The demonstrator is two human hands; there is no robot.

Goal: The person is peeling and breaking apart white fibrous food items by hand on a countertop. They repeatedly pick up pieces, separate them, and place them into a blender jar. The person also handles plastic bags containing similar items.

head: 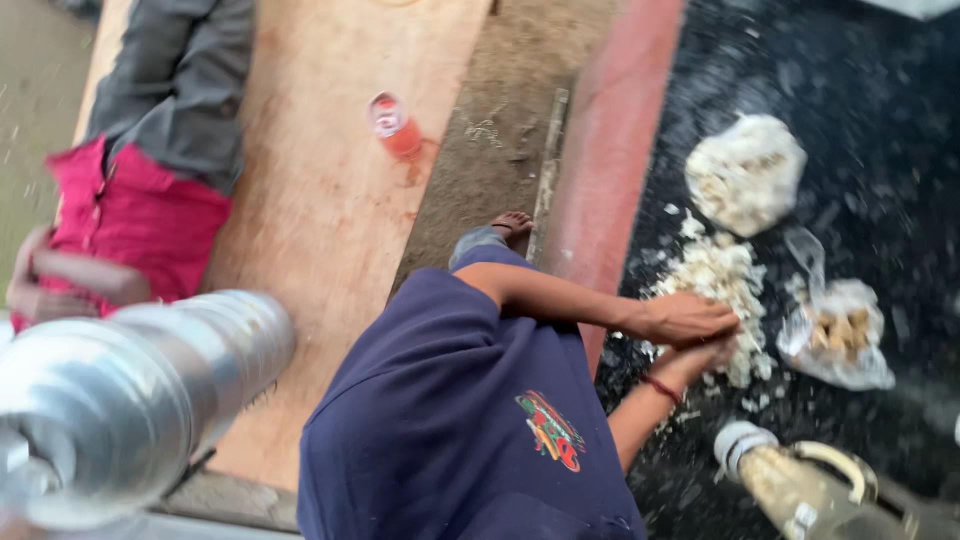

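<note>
My left hand (688,317) lies palm down on a heap of white crumbly stuff (722,275) on a dark speckled surface (880,110). My right hand (703,360), with a red band at the wrist, comes up from below and meets the left hand at the heap's near edge. Both hands touch the crumbs. The picture is blurred, so I cannot tell whether either hand holds any. My dark blue shirt (450,420) fills the lower middle.
A clear bag of white crumbs (745,170) and a clear bag of brownish pieces (842,335) lie beside the heap. A yellowish jug with a white cap (790,480) lies at the lower right. A ribbed metal cylinder (130,395), a bottle of red drink (395,125) on a wooden board, and a person in red and grey (140,190) are to the left.
</note>
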